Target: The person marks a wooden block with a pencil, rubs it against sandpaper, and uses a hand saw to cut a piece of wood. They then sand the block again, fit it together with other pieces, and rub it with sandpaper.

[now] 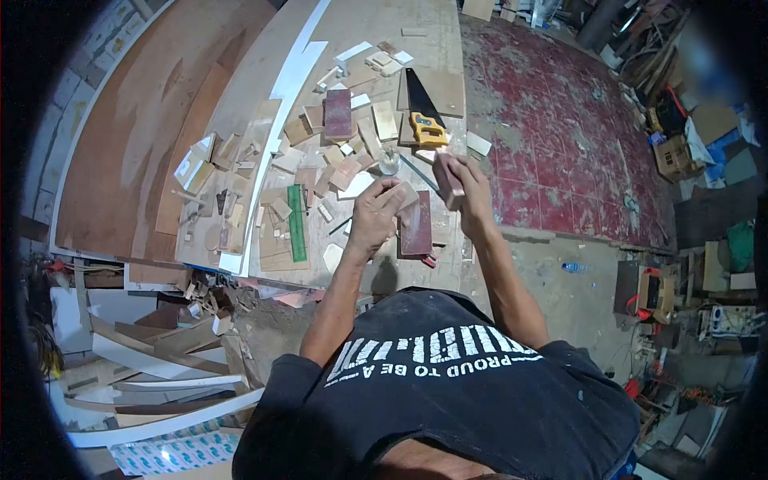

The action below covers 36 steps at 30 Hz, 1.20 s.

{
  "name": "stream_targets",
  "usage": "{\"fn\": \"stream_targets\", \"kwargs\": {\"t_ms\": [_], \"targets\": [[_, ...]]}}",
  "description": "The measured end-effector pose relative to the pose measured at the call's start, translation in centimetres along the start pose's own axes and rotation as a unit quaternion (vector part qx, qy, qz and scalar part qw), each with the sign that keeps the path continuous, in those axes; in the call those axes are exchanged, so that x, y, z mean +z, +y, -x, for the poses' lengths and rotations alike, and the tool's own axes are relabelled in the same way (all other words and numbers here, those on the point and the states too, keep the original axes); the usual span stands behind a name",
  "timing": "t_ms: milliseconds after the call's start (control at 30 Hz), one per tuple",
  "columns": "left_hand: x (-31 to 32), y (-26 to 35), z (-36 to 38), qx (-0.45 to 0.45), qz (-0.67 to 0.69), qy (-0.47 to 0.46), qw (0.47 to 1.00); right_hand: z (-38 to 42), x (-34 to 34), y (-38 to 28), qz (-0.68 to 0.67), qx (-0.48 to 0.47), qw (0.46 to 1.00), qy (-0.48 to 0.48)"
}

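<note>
My left hand (pixel 379 214) is closed on a small flat wood piece (pixel 407 196), pinched between thumb and fingers above the workbench. In my right hand (pixel 472 188) is a sanding block (pixel 449 182), a wooden block with a reddish face, gripped from its right side. The two pieces are apart. Below the left hand's piece lies a dark red, dusty rectangular board or sheet (pixel 415 228). A handsaw (pixel 427 126) with a yellow handle rests just beyond my hands. Between them, a thin dark green stick (pixel 419 172) lies slantwise on the bench.
Several wood offcuts (pixel 346 172) cover the workbench (pixel 376 24). A green ruler (pixel 297 224) lies left, and another dark red rectangle (pixel 338 114) farther back. Right of the bench is a red tiled surface (pixel 552 136). Scrap strips (pixel 160 360) pile up at lower left.
</note>
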<state>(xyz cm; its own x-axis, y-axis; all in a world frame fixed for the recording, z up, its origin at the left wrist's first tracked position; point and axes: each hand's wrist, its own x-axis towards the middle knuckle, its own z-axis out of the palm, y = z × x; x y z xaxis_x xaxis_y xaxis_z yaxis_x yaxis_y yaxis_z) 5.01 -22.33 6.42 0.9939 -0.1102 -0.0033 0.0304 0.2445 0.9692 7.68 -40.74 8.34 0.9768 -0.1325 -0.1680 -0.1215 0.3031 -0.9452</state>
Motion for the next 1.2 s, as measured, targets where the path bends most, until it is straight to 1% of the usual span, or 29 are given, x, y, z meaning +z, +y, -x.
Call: {"fn": "stream_targets", "kwargs": {"t_ms": [67,100,133,200,233,267,333,367,400,467,500,533,600,633,667,733,767,800,867,900,933,1000,1033,1067,1133,1167,1200], "targets": [[-0.2,0.0,0.3,-0.023,0.007,0.003,1.000,1.0,-0.5,-0.1,0.013,0.003,1.000,-0.014],[-0.4,0.0,0.2,-0.031,-0.059,0.004,0.998,1.7,-0.6,0.1,0.024,0.008,0.999,-0.024],[-0.4,-0.4,-0.1,-0.033,-0.059,0.002,0.998,2.5,-0.1,0.5,0.043,-0.017,0.999,-0.019],[0.6,-0.8,-0.6,0.114,-0.121,-0.002,0.986,2.8,0.7,2.4,0.011,-0.041,0.999,-0.029],[1.1,-0.2,-0.1,0.091,-0.103,-0.012,0.990,3.3,0.8,2.6,-0.095,-0.006,0.995,-0.035],[1.6,0.0,-0.2,0.092,-0.102,-0.016,0.990,3.3,0.9,2.6,-0.095,-0.009,0.995,-0.032],[2.3,0.4,-0.2,0.074,0.001,0.068,0.995,3.5,0.9,2.6,-0.165,0.012,0.985,-0.040],[2.3,0.7,-0.2,0.065,0.032,0.082,0.994,3.4,0.8,2.9,-0.173,0.022,0.984,-0.047],[2.2,0.7,-0.3,0.066,0.034,0.085,0.994,3.3,0.7,3.5,-0.170,0.023,0.984,-0.050],[1.9,0.4,-0.4,0.010,0.038,0.063,0.997,3.1,0.7,5.0,-0.160,-0.013,0.984,-0.076],[2.5,0.7,-0.4,0.014,0.016,0.086,0.996,3.3,0.8,5.2,-0.157,-0.012,0.985,-0.072],[2.6,1.2,-0.3,0.015,0.017,0.089,0.996,3.2,0.9,5.3,-0.155,-0.011,0.985,-0.075],[2.7,2.2,-0.2,0.019,0.041,0.064,0.997,3.3,1.3,4.9,-0.170,-0.055,0.984,-0.023],[2.6,2.1,-0.4,0.022,0.042,0.066,0.997,3.7,1.2,3.8,-0.191,-0.030,0.981,-0.026],[2.4,1.8,-0.6,0.013,0.053,0.079,0.995,3.9,1.2,3.4,-0.190,-0.031,0.981,-0.029],[2.6,1.5,-0.9,0.006,0.065,0.091,0.994,4.3,1.1,2.9,-0.013,-0.130,0.991,-0.007],[3.1,1.2,-0.9,0.000,0.101,0.091,0.991,4.5,1.1,3.7,0.050,-0.179,0.982,-0.021],[3.5,1.0,-0.9,-0.009,0.136,0.089,0.987,4.4,1.5,3.3,0.090,-0.220,0.971,-0.004],[3.8,0.5,-1.4,-0.020,0.130,0.067,0.989,2.5,2.0,1.6,0.052,-0.179,0.982,-0.002],[4.0,0.4,-1.5,-0.035,0.139,0.074,0.987,1.6,2.0,1.7,0.017,-0.155,0.988,-0.015],[3.9,0.4,-1.3,-0.052,0.144,0.080,0.985,2.2,1.4,2.7,0.015,-0.153,0.988,-0.013],[3.5,-0.6,-1.9,-0.037,0.165,0.086,0.982,2.6,0.8,4.2,0.116,-0.200,0.973,0.003],[3.4,-1.0,-1.6,-0.050,0.158,0.072,0.984,3.5,1.1,3.5,0.027,-0.159,0.987,-0.015],[3.3,-1.4,-1.8,-0.064,0.150,0.056,0.985,2.5,1.5,2.5,0.027,-0.163,0.986,-0.019],[4.0,-1.0,-1.1,-0.087,0.152,0.057,0.983,1.2,1.1,1.5,0.134,-0.133,0.982,0.012],[3.8,-0.8,-1.4,-0.072,0.169,0.059,0.981,0.7,1.7,2.6,0.027,-0.138,0.990,-0.003],[3.4,-0.4,-2.1,-0.046,0.183,0.061,0.980,1.3,1.7,3.3,0.022,-0.140,0.990,-0.004]]}}
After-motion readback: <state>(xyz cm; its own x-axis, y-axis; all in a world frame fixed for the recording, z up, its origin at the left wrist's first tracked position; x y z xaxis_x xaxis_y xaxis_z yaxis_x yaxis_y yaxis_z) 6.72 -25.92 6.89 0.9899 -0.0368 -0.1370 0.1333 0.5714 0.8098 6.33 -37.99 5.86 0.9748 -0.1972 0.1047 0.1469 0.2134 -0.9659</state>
